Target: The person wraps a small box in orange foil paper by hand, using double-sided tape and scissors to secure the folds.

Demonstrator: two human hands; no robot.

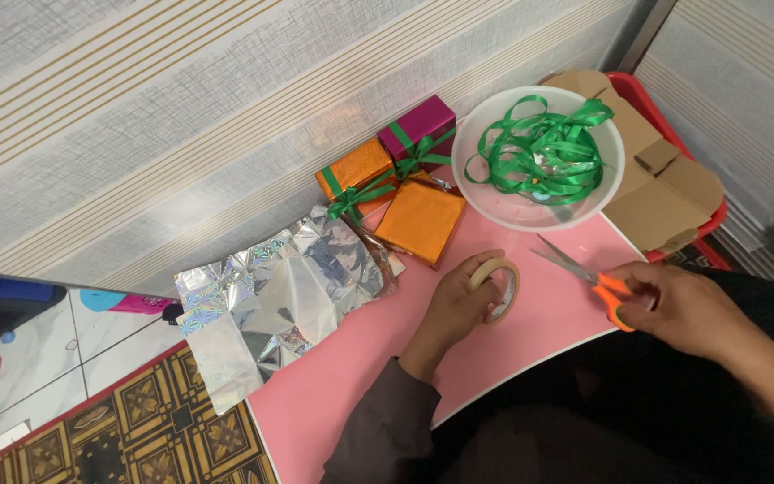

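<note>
pale striped wall panels run behind a pink counter (342, 385) that the camera looks down on. left hand (454, 309) rests on the pink surface near the middle, fingers curled shut around a tape roll (500, 285) that stands on its edge; the thumb side hides part of the ring. right hand (687, 309) lies near the counter's right edge, closed on the orange handles of the scissors (584, 276), whose blades are slightly parted and point up-left toward the bowl. both sleeves are dark.

a white bowl (494, 202) sits at the far side of the counter, holding a loose tangle of green ribbon (544, 152). just left of the bowl lie three small boxes: a magenta box (423, 121) and an orange box (356, 168), each tied with green ribbon, and a plain orange box (420, 220) nearest the tape. a crumpled sheet of silver foil (275, 309) spreads from these boxes over the counter's left edge. behind the bowl, flattened cardboard (674, 193) rests in a red tray (651, 94). a patterned brown and gold floor (136, 430) shows at lower left.
</note>
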